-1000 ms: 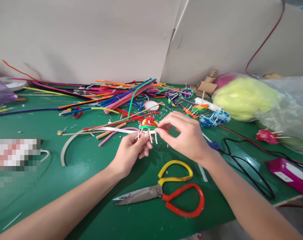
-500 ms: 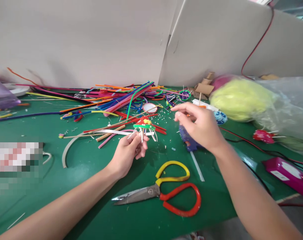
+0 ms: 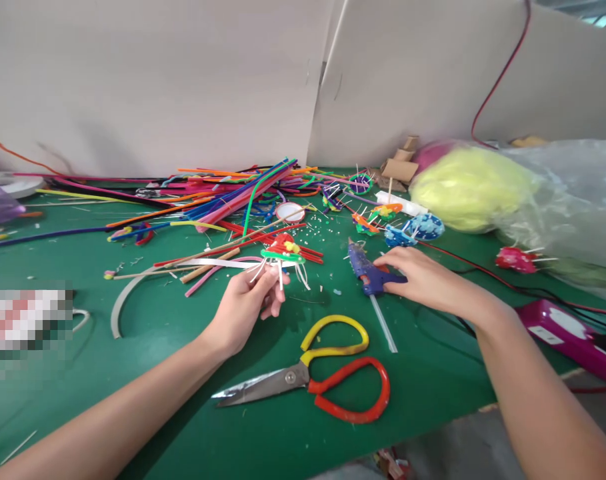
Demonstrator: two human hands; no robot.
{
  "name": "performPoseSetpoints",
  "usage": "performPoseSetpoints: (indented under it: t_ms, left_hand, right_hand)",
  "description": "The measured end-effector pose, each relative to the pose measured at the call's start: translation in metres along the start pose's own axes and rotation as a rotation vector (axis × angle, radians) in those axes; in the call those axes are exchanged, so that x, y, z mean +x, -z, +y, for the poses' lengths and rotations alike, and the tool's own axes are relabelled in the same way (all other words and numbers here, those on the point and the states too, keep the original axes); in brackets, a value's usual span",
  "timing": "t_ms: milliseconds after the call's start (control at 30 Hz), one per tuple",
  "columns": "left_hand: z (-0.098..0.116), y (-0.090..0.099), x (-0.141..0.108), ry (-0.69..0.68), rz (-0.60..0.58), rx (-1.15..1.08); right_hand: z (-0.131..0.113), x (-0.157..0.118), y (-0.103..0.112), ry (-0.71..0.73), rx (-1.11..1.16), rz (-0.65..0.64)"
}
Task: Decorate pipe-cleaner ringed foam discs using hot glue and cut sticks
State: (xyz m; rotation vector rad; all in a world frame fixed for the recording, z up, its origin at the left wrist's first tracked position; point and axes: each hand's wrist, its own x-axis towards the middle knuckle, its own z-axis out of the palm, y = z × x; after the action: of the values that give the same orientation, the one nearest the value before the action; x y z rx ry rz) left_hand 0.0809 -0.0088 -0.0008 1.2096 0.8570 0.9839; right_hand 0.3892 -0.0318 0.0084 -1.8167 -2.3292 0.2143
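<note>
My left hand (image 3: 250, 303) pinches a small craft piece (image 3: 285, 250) with a red and yellow top, a green rim and white strands hanging below. Over to the right, my right hand (image 3: 417, 277) has its thumb and fingers around the handle of a blue glue gun (image 3: 371, 279), which lies on the table with its nozzle pointing away from me. A clear glue stick (image 3: 383, 327) pokes out of its back end. Scissors (image 3: 295, 377) with one yellow and one red handle lie between my forearms.
Colourful pipe cleaners (image 3: 253, 193) are heaped along the back of the green table (image 3: 173, 407). Several blue and orange craft pieces (image 3: 401, 233) lie beyond the glue gun. Plastic bags (image 3: 483, 190) and a magenta device (image 3: 567, 337) with cords are at the right.
My right hand has come down and right from above the table onto the glue gun's handle. The left hand keeps its hold on the craft piece. The view has shifted slightly.
</note>
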Motion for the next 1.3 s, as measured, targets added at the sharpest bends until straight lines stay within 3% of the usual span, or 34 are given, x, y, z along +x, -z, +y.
performPoseSetpoints:
  t_ms: [133,333,433,733,933,1300]
  left_hand:
    - [-0.001,0.0,0.001,-0.001,0.032,-0.003]
    - [-0.002,0.0,0.003,-0.005,0.041,-0.037]
    - [-0.002,0.0,0.003,-0.004,0.04,-0.041]
    - [-0.002,-0.002,0.002,-0.001,0.035,-0.033]
    - [-0.002,-0.001,0.002,-0.01,0.014,-0.036]
    - [-0.001,0.0,0.001,-0.009,0.009,-0.03]
  right_hand:
    - [-0.013,0.002,0.003,-0.005,0.223,0.055]
    - [-0.034,-0.006,0.013,0.083,1.009,-0.081]
    - [-0.043,-0.01,0.012,0.186,1.217,-0.138]
    - [-0.049,-0.011,0.005,0.176,1.286,-0.334]
    - [-0.052,-0.005,-0.004,0.229,1.341,-0.298]
    - [-0.056,-0.007,-0.003,0.108,1.401,-0.34]
